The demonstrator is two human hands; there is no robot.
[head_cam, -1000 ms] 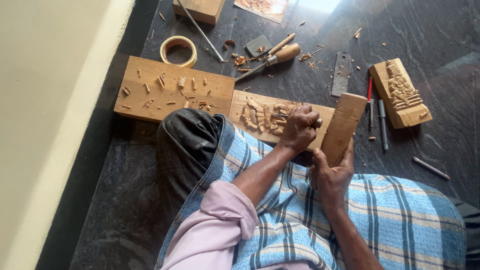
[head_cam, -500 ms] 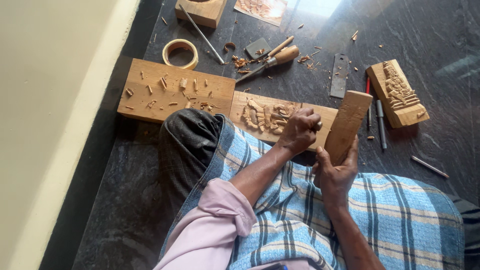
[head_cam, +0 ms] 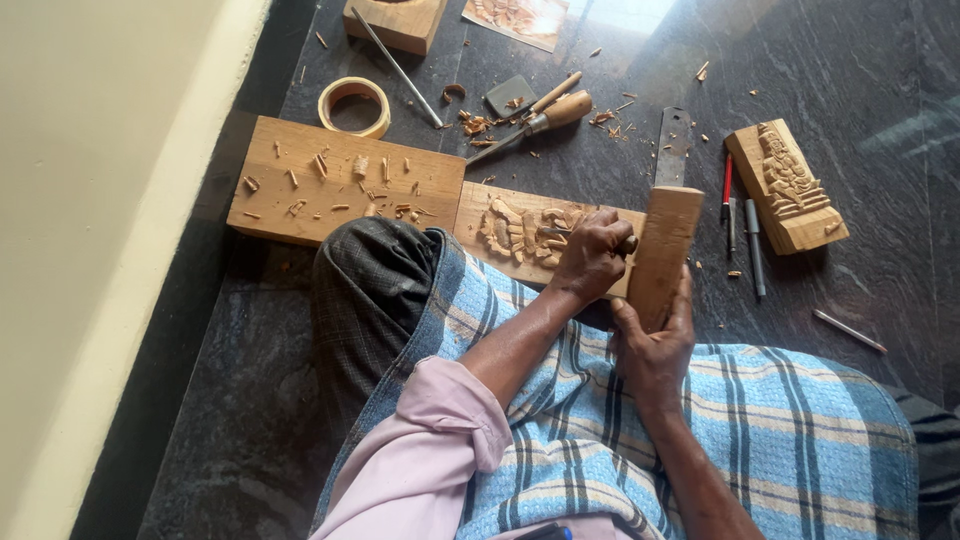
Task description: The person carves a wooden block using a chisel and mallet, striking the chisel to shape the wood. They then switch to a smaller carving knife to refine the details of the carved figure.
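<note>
Head view: I see my left hand (head_cam: 592, 257) with fingers closed around a chisel (head_cam: 628, 243) set on the carved panel (head_cam: 525, 232) lying on the floor. My right hand (head_cam: 655, 335) grips the wooden block mallet (head_cam: 665, 250), its long axis upright, just right of the chisel's butt.

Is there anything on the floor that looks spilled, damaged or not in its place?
Only wood chips lie scattered on the dark floor and on the plain wooden block. The tools lie whole, and nothing looks broken.
</note>
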